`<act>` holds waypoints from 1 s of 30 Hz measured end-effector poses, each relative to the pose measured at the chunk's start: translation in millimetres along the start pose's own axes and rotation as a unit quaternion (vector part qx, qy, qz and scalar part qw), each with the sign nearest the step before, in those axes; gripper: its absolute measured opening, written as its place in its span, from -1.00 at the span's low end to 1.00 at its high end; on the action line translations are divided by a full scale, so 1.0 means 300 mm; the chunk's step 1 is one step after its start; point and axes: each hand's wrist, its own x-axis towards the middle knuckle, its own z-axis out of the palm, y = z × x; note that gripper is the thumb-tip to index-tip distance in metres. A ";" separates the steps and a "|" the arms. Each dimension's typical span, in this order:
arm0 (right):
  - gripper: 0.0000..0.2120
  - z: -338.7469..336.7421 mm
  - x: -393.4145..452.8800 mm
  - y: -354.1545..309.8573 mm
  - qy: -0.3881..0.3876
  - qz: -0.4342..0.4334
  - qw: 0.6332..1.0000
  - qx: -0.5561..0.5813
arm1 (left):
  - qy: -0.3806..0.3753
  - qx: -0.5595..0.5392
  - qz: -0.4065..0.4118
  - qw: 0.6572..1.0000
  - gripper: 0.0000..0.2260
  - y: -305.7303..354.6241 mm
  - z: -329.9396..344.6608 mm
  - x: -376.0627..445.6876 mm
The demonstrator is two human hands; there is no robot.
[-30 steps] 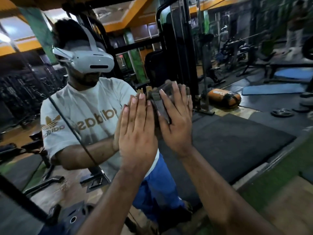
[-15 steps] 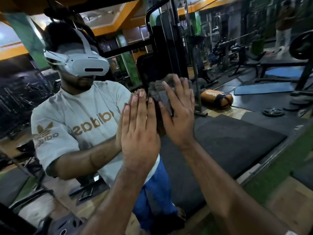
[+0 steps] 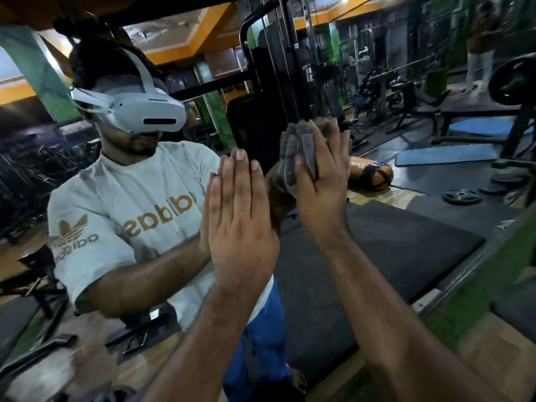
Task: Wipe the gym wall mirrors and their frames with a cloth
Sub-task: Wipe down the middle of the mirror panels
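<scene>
A large wall mirror [image 3: 406, 245] fills the view and reflects me and the gym. My left hand [image 3: 240, 227] lies flat on the glass with its fingers straight and together. To its right and slightly higher, my right hand [image 3: 322, 181] presses a crumpled grey cloth [image 3: 293, 149] against the mirror. Its fingers are straight, and the thumb pinches a fold of the cloth against the palm. The mirror's lower frame [image 3: 452, 285] runs diagonally at the lower right.
Green turf and wooden floor [image 3: 478, 338] lie below the frame at the right. The reflection shows a black cable machine [image 3: 269, 82], floor mats, an orange bag [image 3: 371, 175], a weight plate [image 3: 461, 195] and a bench with a barbell at the far right.
My right hand with the cloth has slid up and to the right on the glass, away from my left hand. The left hand stays flat on the mirror.
</scene>
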 end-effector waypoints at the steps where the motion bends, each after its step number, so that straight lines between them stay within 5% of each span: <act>1: -0.50 -0.003 0.031 -0.023 -0.016 -0.020 1.000 -0.009 | -0.005 -0.001 0.001 1.000 -0.34 0.016 0.009 0.013; 6: -0.52 -0.071 0.077 0.051 -0.102 -0.215 0.970 -0.050 | 0.001 -0.020 -0.025 0.999 -0.36 0.093 0.050 0.047; 12: -0.45 -0.121 0.053 0.161 -0.065 -0.049 0.996 -0.049 | 0.022 -0.029 -0.022 0.999 -0.41 0.163 0.092 0.075; 20: -0.50 -0.141 0.136 0.231 -0.067 -0.193 0.976 -0.072 | -0.013 -0.007 -0.013 1.000 -0.40 0.180 0.126 0.112; 25: -0.48 -0.135 0.190 0.227 0.048 0.012 0.999 -0.009 | 0.019 -0.041 -0.048 0.998 -0.43 0.214 0.137 0.117; 30: -0.49 -0.127 0.189 0.183 -0.069 -0.159 0.984 -0.050 | 0.048 -0.068 -0.030 0.996 -0.43 0.229 0.145 0.161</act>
